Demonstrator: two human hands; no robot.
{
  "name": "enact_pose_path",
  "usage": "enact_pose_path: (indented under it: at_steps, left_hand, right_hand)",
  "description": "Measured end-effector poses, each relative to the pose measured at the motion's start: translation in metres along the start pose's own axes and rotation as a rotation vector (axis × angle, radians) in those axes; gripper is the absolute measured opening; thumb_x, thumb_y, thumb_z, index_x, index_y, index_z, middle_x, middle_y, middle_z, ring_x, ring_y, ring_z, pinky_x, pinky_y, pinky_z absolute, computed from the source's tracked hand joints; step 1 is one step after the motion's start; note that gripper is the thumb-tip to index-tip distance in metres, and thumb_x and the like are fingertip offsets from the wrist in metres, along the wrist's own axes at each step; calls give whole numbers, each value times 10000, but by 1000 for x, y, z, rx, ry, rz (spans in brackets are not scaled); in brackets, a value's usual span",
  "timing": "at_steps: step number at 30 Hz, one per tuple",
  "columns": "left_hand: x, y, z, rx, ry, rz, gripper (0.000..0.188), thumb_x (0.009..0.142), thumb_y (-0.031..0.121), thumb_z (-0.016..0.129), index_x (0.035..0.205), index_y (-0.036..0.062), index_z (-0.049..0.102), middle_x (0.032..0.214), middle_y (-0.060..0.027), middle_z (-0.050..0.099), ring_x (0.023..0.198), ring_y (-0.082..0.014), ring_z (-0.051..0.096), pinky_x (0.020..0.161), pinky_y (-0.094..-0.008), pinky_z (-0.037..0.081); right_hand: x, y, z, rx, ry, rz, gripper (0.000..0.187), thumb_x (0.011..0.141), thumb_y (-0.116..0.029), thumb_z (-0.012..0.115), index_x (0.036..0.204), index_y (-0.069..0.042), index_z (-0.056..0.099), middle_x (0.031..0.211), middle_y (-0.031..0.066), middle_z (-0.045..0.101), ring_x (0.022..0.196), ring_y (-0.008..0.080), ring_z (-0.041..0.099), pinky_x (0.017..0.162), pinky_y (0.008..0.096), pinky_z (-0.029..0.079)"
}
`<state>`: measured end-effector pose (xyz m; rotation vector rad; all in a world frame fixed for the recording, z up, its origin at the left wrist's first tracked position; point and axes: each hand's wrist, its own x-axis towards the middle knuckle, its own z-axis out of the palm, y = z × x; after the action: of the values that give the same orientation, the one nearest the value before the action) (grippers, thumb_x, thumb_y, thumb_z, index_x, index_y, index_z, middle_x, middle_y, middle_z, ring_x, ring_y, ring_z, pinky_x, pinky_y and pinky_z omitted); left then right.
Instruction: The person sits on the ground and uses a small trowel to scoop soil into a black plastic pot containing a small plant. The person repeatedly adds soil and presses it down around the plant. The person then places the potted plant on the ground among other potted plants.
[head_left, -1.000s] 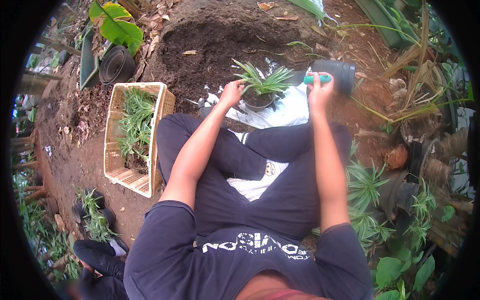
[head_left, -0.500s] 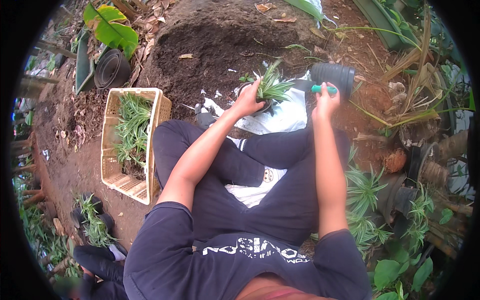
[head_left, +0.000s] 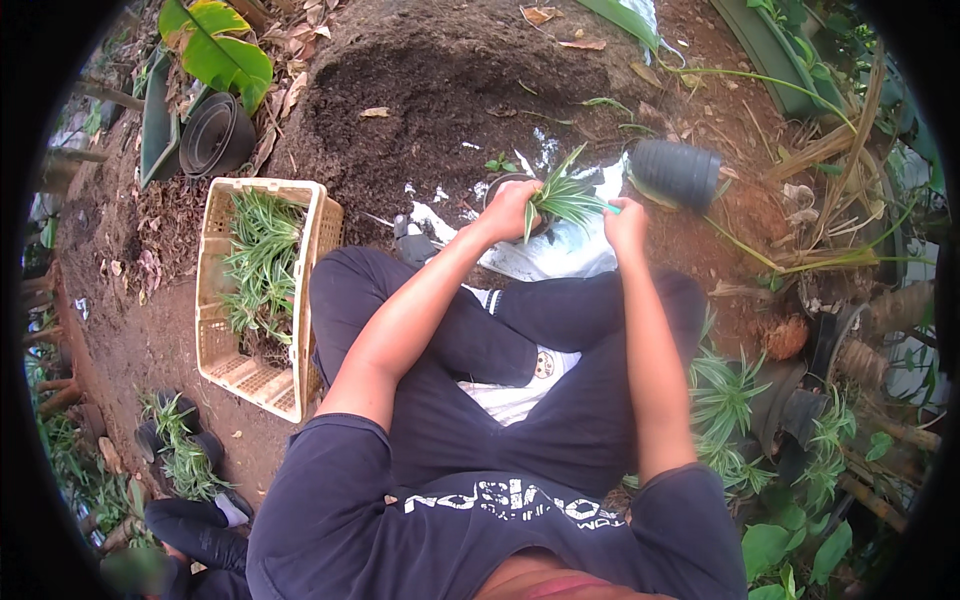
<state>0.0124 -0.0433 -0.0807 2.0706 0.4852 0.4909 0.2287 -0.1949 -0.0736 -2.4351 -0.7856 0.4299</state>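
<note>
A spider plant [head_left: 568,200] with green and white striped leaves stands in a small dark pot, which is mostly hidden behind my left hand [head_left: 511,210]. The fingers of that hand are closed around the base of the leaves. My right hand [head_left: 627,228] grips a trowel by its green handle [head_left: 611,208], close to the right side of the plant. Leaves hide the trowel's blade. Beneath the pot a white plastic sheet [head_left: 560,255] is spread over the soil, in front of my crossed legs.
To the left stands a cream plastic crate [head_left: 320,235] holding several spider plants [head_left: 262,260]. Stacked black pots [head_left: 676,175] lie on their side at the right. Dark loose soil [head_left: 430,90] is heaped ahead. Another person's leg [head_left: 195,525] shows at lower left, near potted plants [head_left: 185,440].
My right hand has brought the trowel leftward and down to the plant. My left hand has shifted slightly, from the pot's side to the base of the leaves.
</note>
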Motion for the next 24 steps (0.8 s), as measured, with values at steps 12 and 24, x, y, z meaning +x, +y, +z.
enact_pose_path:
  at_steps: [12,24]
  left_hand:
    - [-5,-10,-2,71,146,152,172,784,72,765,950,45,724,771,-166,659,775,-386,656,719,-466,492]
    - [-5,37,4,-228,320,54,188,769,-1,712,927,-25,613,813,-207,625,769,-411,650,683,-446,502]
  right_hand:
    - [-14,-31,-12,-321,-367,-20,367,922,-200,666,1248,-38,717,1200,285,714,1171,432,677,998,522,523]
    - [103,-90,-16,-148,-732,-490,426,918,-52,690,1333,41,672,1130,206,775,1050,266,719,955,389,531]
